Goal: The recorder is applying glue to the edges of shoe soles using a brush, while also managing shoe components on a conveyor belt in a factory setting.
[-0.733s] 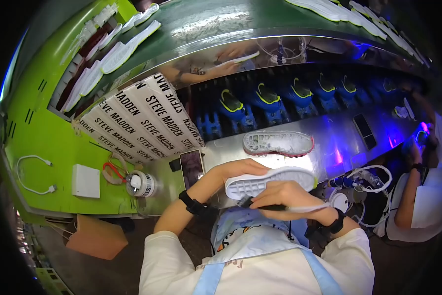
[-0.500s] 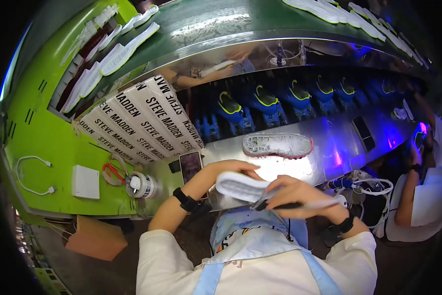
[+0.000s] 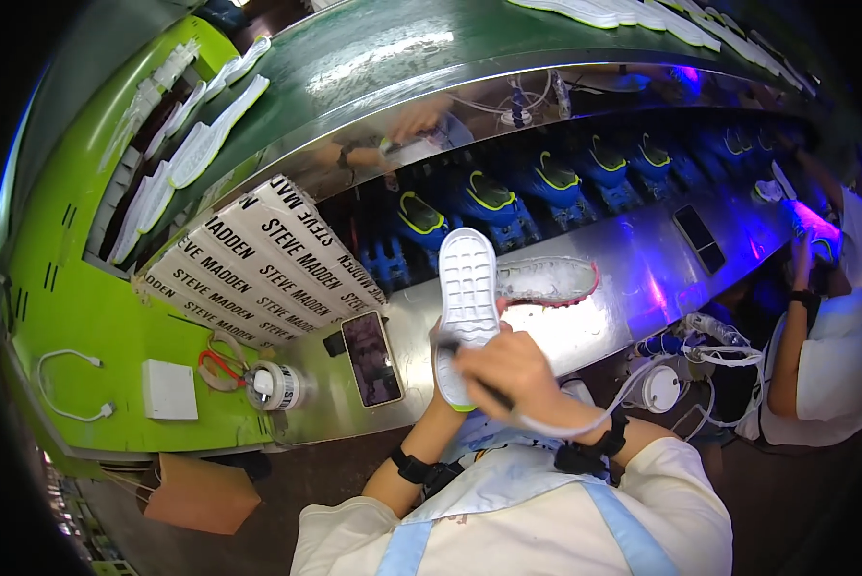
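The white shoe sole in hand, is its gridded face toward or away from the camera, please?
Toward: the white, elongated shoe sole shows its square recesses.

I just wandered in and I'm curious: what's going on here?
A person is handling shoe parts at a metal bench. The left hand holds up a white sole, its gridded side showing, while the right hand grips a dark tool, blurred, over the sole's lower part. Another sole, edged in red, lies on the bench; blue shoes stand in a row beyond.
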Demonstrator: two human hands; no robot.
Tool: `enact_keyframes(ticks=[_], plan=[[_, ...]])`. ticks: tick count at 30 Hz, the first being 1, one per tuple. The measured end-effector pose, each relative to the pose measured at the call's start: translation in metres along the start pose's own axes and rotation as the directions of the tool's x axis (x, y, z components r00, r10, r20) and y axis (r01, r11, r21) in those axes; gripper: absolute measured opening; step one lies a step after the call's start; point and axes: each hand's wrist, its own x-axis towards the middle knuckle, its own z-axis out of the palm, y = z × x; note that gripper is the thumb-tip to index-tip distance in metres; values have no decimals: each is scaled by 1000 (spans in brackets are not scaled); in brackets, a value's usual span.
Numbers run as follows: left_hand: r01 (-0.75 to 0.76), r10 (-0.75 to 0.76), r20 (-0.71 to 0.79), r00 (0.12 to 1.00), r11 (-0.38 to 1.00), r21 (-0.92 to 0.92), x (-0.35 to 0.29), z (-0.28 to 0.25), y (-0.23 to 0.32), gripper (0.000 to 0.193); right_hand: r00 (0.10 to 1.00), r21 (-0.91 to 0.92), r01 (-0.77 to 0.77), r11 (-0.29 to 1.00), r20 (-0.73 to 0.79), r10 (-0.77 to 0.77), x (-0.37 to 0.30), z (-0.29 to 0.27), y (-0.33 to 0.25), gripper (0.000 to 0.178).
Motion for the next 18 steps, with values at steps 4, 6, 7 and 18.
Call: enact_keyframes(ticks=[4, 6, 7, 18], plan=[[-124, 137, -133, 982, 987, 106, 5, 6, 3, 60, 847, 255, -456, 852, -170, 504, 3, 1, -4, 23], [-72, 77, -58, 995, 994, 82, 7, 10, 4, 62, 950, 65, -312, 948, 12, 311, 1, -1, -2, 20], [68, -54, 134, 989, 993, -98, 6, 12, 5, 66, 964, 177, -239, 955, 162, 211, -1, -2, -2, 21], [105, -116, 97, 989, 989, 107, 11, 25, 23, 73, 514, 528, -832, 172, 616, 597, -28, -15, 12, 18]])
